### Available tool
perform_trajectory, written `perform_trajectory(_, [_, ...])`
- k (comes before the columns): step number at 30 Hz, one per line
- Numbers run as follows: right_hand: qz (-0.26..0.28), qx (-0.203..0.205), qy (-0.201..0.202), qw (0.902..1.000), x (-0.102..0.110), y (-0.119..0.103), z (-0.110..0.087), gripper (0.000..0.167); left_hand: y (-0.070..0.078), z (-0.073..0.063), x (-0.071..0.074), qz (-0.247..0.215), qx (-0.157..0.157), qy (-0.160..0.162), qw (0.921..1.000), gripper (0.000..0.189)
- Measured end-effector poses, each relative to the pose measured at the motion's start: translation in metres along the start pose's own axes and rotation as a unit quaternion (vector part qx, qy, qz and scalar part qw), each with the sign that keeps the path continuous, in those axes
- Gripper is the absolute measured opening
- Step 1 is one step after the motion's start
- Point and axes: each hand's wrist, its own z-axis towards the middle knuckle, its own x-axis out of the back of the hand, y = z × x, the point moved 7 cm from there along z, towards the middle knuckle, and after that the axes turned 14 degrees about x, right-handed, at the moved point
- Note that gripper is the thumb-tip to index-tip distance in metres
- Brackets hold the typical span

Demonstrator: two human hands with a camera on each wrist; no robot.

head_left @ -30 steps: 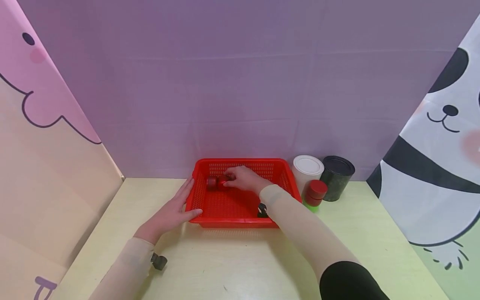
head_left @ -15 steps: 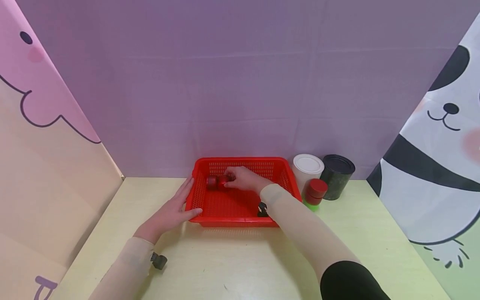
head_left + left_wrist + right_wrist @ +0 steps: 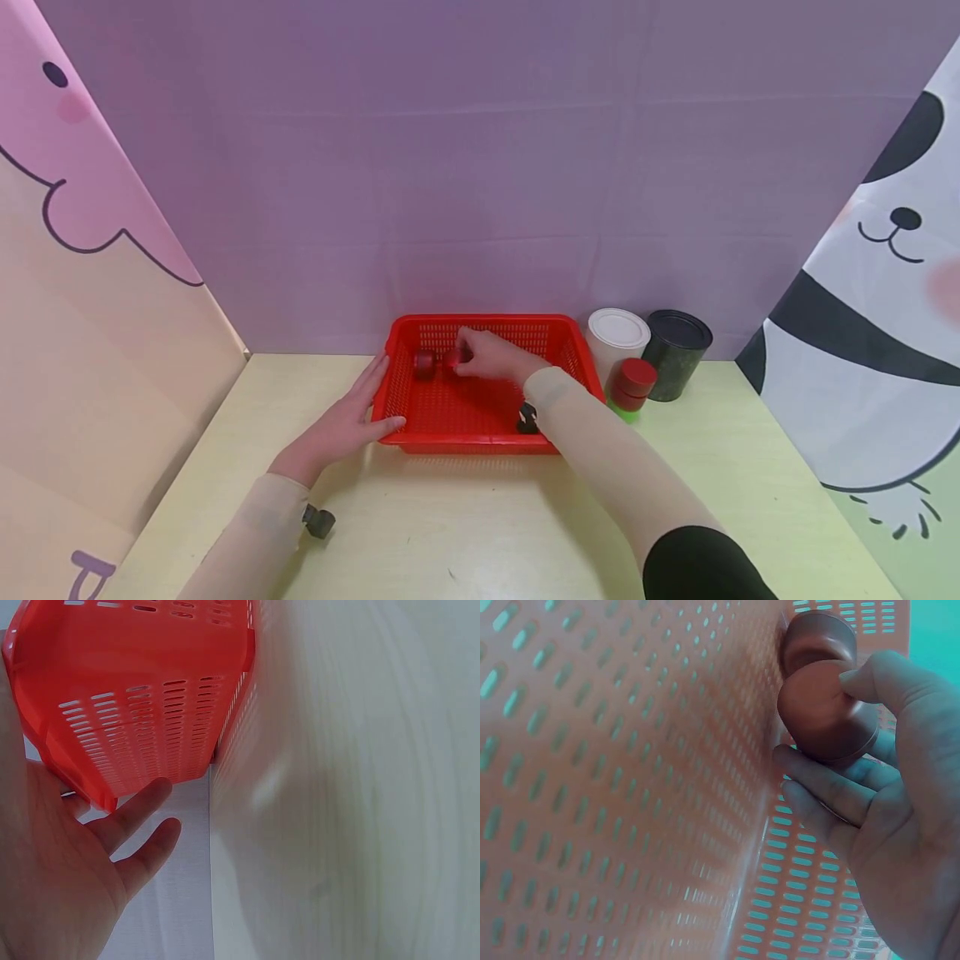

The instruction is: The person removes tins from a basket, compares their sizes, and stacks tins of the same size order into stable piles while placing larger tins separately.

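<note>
A red perforated plastic basket (image 3: 487, 439) stands against the back wall. My left hand (image 3: 337, 429) rests along its left rim, thumb over the front corner; in the left wrist view its fingers (image 3: 142, 814) extend loosely beside the outer wall. Inside the basket my right hand (image 3: 491, 357) pinches a small red round lidded container (image 3: 829, 709) between thumb and fingers. A second, similar red container (image 3: 424, 364) sits to its left on the basket's bottom, partly hidden behind the held one in the right wrist view (image 3: 821, 641).
Beside the basket's right wall stand a white lidded can (image 3: 617, 330) and a black lidded can (image 3: 678, 350). In front of them a red round piece (image 3: 635, 379) stands on a bright green base (image 3: 624, 412). The pale wooden tabletop (image 3: 465, 533) extends toward me.
My right hand has shifted slightly right with the red container, widening the gap to the other one. The left hand keeps its place on the rim.
</note>
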Motion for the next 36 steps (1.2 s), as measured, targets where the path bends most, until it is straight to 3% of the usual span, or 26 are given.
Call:
perform_trajectory(13, [0.046,0.037,0.046,0.9972,0.014,-0.008,0.000,0.038,-0.001,0.000,-0.001,-0.003,0.000,0.001,1.0000,0.115])
perform_trajectory(23, [0.088,0.044,0.057,0.9935,0.024,-0.012,-0.004,0.044,-0.001,-0.002,-0.002,-0.008,0.000,-0.001,1.0000,0.113])
perform_trajectory(36, [0.097,0.047,0.072,0.9916,0.037,-0.015,-0.007,0.047,-0.001,0.000,-0.001,-0.002,-0.007,0.004,1.0000,0.113])
